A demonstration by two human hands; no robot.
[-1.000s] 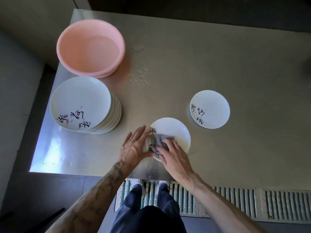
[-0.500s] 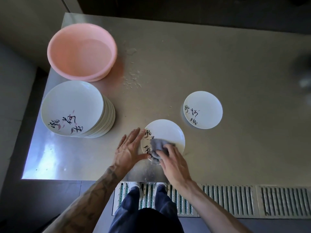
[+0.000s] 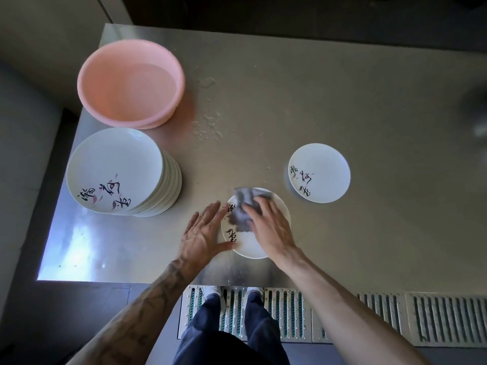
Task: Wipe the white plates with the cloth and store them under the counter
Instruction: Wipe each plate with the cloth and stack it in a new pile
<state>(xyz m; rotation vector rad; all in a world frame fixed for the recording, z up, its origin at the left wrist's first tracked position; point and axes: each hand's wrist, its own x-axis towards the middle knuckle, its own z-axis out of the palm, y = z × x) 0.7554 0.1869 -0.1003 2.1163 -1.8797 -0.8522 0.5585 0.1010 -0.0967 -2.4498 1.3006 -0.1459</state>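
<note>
Fingers (image 3: 253,208) of the right hand (image 3: 271,230) lie straight, pressing the grey cloth (image 3: 241,206) onto the near plate (image 3: 249,247) at six o'clock on the counter (image 3: 355,106). The left hand (image 3: 203,233), fingers spread flat, braces its rim. Wiping is the step in hand. Next, I judge, this plate goes onto the single plate (image 3: 324,169) at three o'clock, then another comes from the stack (image 3: 113,164) at nine.

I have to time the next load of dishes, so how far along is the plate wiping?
Early. Done, probably: one plate lies apart on the right, likely wiped. In hand: the right hand presses the cloth on a second plate while the left hand steadies its rim. Left: the tall stack by the basin looks untouched, and both loose plates sit on the counter, not yet stored.
</note>
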